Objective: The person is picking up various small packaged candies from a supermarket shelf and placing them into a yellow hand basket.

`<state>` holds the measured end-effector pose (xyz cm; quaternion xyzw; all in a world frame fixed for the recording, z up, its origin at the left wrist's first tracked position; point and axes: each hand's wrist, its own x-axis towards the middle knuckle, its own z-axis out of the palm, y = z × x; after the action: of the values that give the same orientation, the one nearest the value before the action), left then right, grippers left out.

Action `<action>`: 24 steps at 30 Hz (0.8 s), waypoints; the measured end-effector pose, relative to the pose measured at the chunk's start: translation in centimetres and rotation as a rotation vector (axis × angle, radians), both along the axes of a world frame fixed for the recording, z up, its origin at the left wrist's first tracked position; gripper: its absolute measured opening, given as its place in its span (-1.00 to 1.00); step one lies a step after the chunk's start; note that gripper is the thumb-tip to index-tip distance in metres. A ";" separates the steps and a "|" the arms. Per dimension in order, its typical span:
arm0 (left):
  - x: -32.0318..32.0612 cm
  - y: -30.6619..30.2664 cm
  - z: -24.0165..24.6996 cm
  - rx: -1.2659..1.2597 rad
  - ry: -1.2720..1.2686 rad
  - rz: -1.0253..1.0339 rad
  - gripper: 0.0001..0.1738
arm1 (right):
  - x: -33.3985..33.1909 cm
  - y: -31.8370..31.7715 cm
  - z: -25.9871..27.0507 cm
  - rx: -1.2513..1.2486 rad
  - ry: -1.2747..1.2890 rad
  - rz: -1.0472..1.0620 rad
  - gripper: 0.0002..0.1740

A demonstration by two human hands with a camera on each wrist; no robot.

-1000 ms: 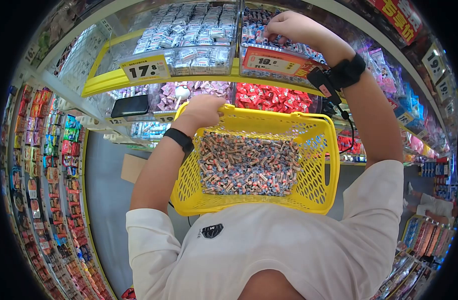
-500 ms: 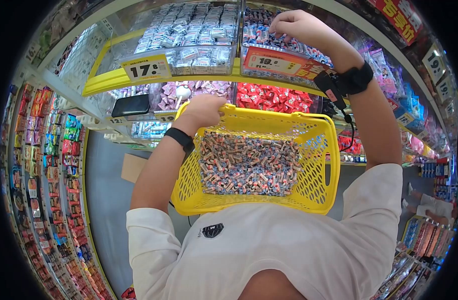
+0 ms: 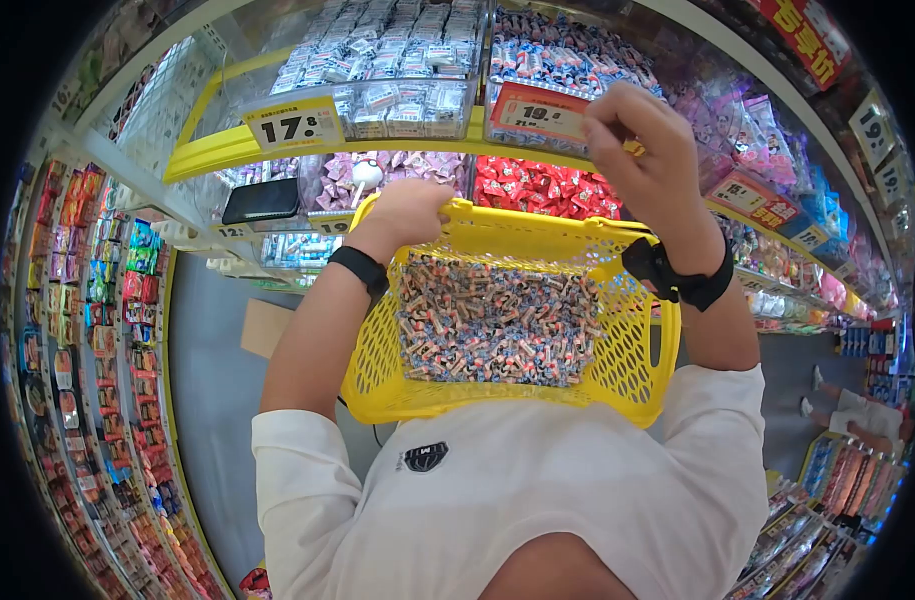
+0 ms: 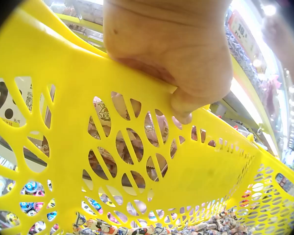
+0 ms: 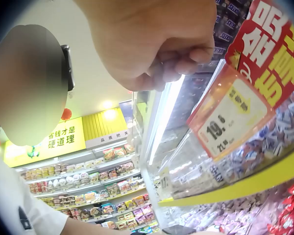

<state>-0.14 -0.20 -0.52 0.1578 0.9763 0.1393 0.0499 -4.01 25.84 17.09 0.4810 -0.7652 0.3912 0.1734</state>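
My left hand (image 3: 405, 212) grips the far left rim of a yellow plastic shopping basket (image 3: 547, 238). In the left wrist view its fingers hook over the perforated basket wall (image 4: 196, 169). A layer of small wrapped candies (image 3: 497, 325) covers the basket's bottom. My right hand (image 3: 649, 150) is in the air beyond the basket's far right corner, in front of a red price card (image 3: 540, 112). Its fingers are loosely curled in the right wrist view, and nothing shows between them. Behind the card lies a bin of blue-and-white wrapped candies (image 3: 567, 60).
White-wrapped candies (image 3: 402, 50) fill the adjoining bin. Below are purple candies (image 3: 337, 190), red candies (image 3: 542, 188), a white-headed stick (image 3: 365, 175) and a black phone (image 3: 261, 203). Packed snack shelves (image 3: 102, 330) line the left side. Another person (image 3: 867, 415) is at the far right.
My right hand has left the blue-and-white candies and come back and down toward the basket's right side. My left hand keeps its grip on the rim.
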 end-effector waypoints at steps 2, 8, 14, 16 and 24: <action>0.0 0.0 0.0 -0.008 -0.004 0.002 -0.79 | 1.4 0.0 -1.3 0.011 -0.013 0.105 -0.87; -0.1 0.0 -0.3 0.004 0.009 0.002 -0.80 | 3.3 -1.1 -9.0 0.264 -0.260 0.349 -0.92; -0.1 0.2 0.2 -0.039 -0.026 0.019 -0.80 | 4.6 -2.6 -18.7 0.619 -0.521 0.331 -0.73; -0.1 0.1 0.0 -0.029 -0.006 0.016 -0.80 | 5.1 -2.9 -22.4 0.661 -0.627 0.336 -0.71; 0.0 -0.1 -0.6 0.009 0.049 -0.012 -0.80 | 6.5 -3.8 -32.4 0.817 -0.683 0.370 -0.69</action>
<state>-0.17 -0.32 -1.14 0.1673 0.9756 0.1396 0.0262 2.45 22.07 -15.32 0.4815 -0.7699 0.2203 -0.3561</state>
